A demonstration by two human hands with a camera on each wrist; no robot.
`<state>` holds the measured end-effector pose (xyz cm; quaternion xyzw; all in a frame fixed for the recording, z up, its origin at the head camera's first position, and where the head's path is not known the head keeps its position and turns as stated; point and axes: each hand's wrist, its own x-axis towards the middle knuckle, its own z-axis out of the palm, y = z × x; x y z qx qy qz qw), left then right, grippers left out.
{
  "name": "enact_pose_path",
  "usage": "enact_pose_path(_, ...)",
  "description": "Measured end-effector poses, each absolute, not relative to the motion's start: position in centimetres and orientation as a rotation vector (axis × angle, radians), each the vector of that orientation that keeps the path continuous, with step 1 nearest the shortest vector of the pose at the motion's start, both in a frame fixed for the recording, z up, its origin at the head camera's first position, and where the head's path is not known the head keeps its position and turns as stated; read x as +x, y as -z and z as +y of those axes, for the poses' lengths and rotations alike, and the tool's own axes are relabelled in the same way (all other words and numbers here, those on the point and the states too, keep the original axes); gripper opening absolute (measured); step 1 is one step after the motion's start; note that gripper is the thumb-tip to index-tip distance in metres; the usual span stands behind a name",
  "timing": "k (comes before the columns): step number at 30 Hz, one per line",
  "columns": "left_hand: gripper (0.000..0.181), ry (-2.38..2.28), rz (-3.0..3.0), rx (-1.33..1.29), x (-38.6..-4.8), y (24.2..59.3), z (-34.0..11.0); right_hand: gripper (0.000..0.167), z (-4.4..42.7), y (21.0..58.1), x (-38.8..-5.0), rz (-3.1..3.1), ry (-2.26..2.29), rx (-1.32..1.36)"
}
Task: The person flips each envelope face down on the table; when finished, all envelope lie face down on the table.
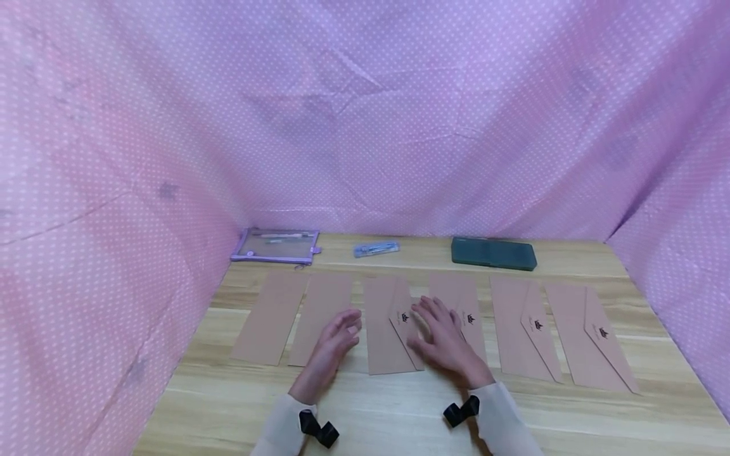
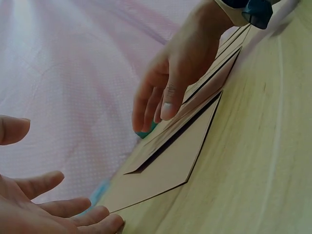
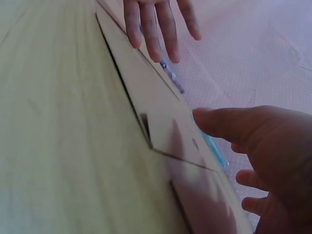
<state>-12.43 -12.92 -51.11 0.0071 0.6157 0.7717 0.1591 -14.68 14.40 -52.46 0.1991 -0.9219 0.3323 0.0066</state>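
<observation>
Several brown paper envelopes lie in a row on the wooden table. The two at the left, including this plain envelope (image 1: pixel 270 320), show no flap; the others show pointed flaps with a dark crown print. My left hand (image 1: pixel 336 342) hovers between a plain envelope (image 1: pixel 322 316) and the middle flapped envelope (image 1: pixel 379 329), its fingers loosely bent and holding nothing. Over the gap right of that middle envelope is my right hand (image 1: pixel 447 345), partly covering another flapped envelope (image 1: pixel 467 291). In the left wrist view the right hand (image 2: pixel 183 68) hangs above the envelopes, fingers relaxed.
Along the back of the table lie a purple-edged mesh pencil pouch (image 1: pixel 276 247) with pens inside, a small blue clear packet (image 1: pixel 376 249) and a dark green case (image 1: pixel 493 253). Pink dotted cloth (image 1: pixel 365 126) hangs behind and at both sides.
</observation>
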Motion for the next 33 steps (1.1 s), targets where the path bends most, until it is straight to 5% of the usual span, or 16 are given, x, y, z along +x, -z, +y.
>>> enact_pose_path(13,0.056,-2.251,1.721,0.022,-12.2,51.2,-12.4,0.073,14.6,53.4,-14.8,-2.975,-0.969,0.755)
enact_pose_path(23,0.035,-2.401,1.538,0.078,-11.9,51.2,-11.9,0.065,14.6,53.7,-14.8,-3.022,-0.894,0.783)
enact_pose_path(33,0.043,-2.584,1.245,0.049,-12.1,50.9,-12.1,0.062,14.4,53.6,-14.6,-2.977,-0.88,0.801)
